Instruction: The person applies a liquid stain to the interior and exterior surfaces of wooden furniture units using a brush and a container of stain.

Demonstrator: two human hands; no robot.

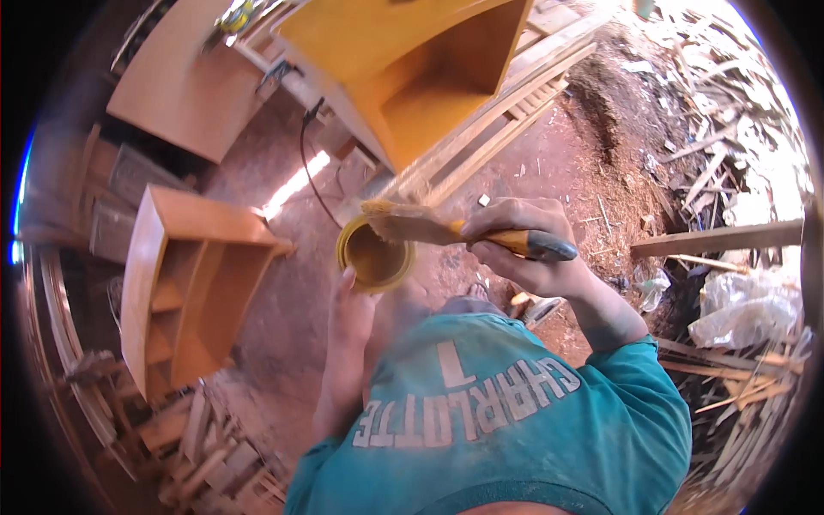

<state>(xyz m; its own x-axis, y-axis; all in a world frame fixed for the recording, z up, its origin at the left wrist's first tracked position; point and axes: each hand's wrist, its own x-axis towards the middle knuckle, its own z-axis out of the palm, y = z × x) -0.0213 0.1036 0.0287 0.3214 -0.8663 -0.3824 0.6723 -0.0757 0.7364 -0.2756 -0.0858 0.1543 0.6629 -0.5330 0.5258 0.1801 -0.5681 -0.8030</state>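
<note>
In my right hand (528, 236) is a paintbrush (421, 226) with a yellow and black handle, its fingers closed round the handle. The brush's bristle end lies over the rim of a round yellow tin (405, 276) that holds a brownish liquid. My left hand (354, 300) grips this tin from below, with the thumb against its near side. Beyond the brush stands a glossy orange-yellow wooden cabinet (378, 51) with an open compartment, resting on a wooden frame (506, 137). Neither hand touches the cabinet.
On the left stands another orange wooden shelf unit (193, 215). A large wooden panel (184, 81) is behind it. A dark cord (309, 163) runs over the floor. Wood offcuts (215, 463) lie at the lower left, scrap wood (730, 129) and a clear plastic bag (747, 309) at the right.
</note>
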